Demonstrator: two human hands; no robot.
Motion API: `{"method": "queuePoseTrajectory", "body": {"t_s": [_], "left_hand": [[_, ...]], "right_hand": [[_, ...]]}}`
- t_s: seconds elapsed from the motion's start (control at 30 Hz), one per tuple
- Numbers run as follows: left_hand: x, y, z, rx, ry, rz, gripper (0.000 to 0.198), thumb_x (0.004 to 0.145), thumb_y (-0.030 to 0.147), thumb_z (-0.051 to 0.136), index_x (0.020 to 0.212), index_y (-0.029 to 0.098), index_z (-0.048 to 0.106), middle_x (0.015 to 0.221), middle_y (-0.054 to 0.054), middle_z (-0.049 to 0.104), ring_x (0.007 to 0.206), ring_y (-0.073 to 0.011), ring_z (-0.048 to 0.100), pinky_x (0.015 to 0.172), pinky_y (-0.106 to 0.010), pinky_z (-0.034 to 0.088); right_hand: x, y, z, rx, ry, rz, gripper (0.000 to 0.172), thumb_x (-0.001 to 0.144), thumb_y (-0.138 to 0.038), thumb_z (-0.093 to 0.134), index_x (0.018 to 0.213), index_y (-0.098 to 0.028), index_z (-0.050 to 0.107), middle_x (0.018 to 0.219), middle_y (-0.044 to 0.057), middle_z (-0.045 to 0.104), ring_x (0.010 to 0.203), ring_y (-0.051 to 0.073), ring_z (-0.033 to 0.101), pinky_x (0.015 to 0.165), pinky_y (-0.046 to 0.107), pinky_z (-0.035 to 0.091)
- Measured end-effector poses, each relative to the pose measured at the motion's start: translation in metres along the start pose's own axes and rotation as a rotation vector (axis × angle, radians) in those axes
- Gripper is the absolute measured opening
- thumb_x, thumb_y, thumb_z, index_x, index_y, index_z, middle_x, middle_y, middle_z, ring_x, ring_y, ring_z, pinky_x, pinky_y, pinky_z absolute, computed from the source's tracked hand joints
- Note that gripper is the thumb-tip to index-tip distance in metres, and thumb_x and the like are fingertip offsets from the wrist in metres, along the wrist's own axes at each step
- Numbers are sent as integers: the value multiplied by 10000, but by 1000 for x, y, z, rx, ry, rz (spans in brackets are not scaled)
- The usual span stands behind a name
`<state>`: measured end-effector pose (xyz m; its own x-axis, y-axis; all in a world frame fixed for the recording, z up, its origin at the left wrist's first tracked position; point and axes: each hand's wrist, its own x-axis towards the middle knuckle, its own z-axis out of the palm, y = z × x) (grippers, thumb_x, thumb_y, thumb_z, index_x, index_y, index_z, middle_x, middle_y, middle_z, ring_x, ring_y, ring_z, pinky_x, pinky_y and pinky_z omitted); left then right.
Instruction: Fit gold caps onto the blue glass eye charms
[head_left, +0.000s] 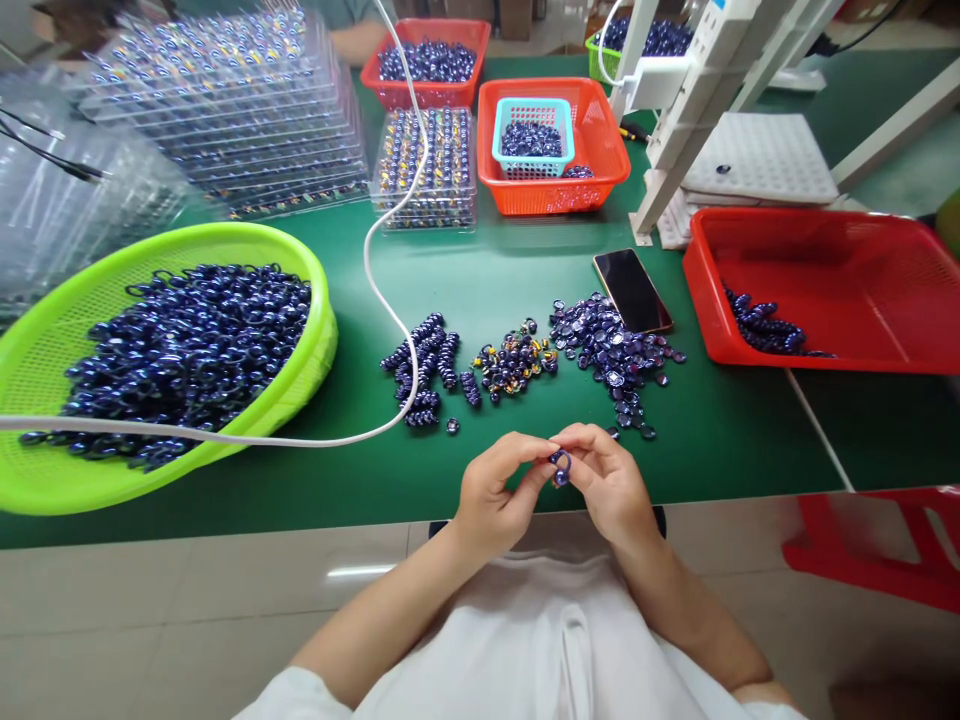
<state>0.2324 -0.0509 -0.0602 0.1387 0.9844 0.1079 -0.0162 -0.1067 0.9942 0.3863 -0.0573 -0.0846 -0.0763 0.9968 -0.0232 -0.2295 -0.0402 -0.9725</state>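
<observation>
Just above the table's front edge, my left hand [499,495] and my right hand [613,490] meet, fingertips pinched on a small shiny dark-blue ring-shaped piece [561,475]. Fingers partly cover it, so its full shape is unclear. Beyond the hands lies a pile of small dark-blue pieces with yellow parts [517,362]. To its left are rows of stacked dark-blue rings [426,362], with one loose piece [452,426] nearby. Flat round dark-blue discs [619,350] are heaped on the right, against a phone [634,290].
A green basket [327,345] of dark-blue looped pieces stands left, crossed by a white cable [375,290]. A red tray [885,290] is at right. Stacked clear trays [300,130], an orange basket [607,175] and a white post [686,110] stand behind.
</observation>
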Motion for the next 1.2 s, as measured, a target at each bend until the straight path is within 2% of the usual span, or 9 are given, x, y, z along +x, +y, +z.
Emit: {"method": "queuePoseTrajectory", "body": {"t_s": [0.17,0.33,0.47,0.63,0.7,0.77,0.93,1.07,1.2], "left_hand": [[3,1,-2,27,-40,82,194,838,158,699,984,252,785,922,-92,770,840,-224,688,785,-339,525],[6,3,-3,59,-65,42,195,847,173,692,992,258,789,942,-92,766,849,-219,694,786,-329,533],[7,6,-4,94,-50,-5,185,828,217,720,1000,243,784,964,-92,754,855,-218,688,798,-321,532],[6,6,-1,191,-36,-8,203,774,230,776,975,206,767,888,-76,748,785,-199,675,759,-299,530],[7,4,0,164,-42,-63,127,804,239,745,921,197,772,875,-72,756,784,-194,684,756,-291,531],[9,2,0,46,-40,-201,109,828,264,721,882,184,771,846,-69,762,761,-190,692,734,-286,537],[12,-7,-2,-415,-105,-563,196,777,336,778,806,144,749,690,-39,730,606,-145,661,637,-259,530],[11,-13,-2,-494,-125,-638,229,742,340,812,795,129,739,674,-36,721,578,-130,651,624,-250,514],[11,-10,-2,-416,-133,-609,263,753,359,803,807,117,715,666,-40,704,585,-133,646,638,-263,521]], "right_hand": [[-2,0,0,19,-7,-11,154,885,-360,674,999,-257,693,851,3,620,648,113,585,550,238,528],[-2,-5,-6,-73,0,-41,109,905,-300,648,992,-249,688,857,3,637,657,110,600,577,236,539],[1,-17,-15,-410,-7,-151,86,903,-240,623,975,-238,670,926,25,696,768,148,671,696,277,576],[4,-26,-21,-903,-67,-465,203,869,-124,579,1021,-245,637,885,33,725,768,179,695,718,315,573],[5,-24,-21,-985,-83,-582,237,855,-107,583,1046,-242,621,886,48,722,808,201,700,728,338,575],[5,-22,-19,-1009,-63,-648,259,852,-104,595,1073,-240,606,889,55,717,813,205,696,729,345,577],[3,-21,-16,-956,-28,-614,271,892,-173,598,1152,-250,592,906,56,704,765,186,681,686,323,583],[2,-20,-20,-938,-133,-570,241,928,-181,561,1163,-232,586,916,68,694,828,196,676,712,325,578],[1,-19,-25,-970,-202,-559,223,929,-151,553,1146,-195,578,921,88,688,826,199,657,720,328,555]]}}
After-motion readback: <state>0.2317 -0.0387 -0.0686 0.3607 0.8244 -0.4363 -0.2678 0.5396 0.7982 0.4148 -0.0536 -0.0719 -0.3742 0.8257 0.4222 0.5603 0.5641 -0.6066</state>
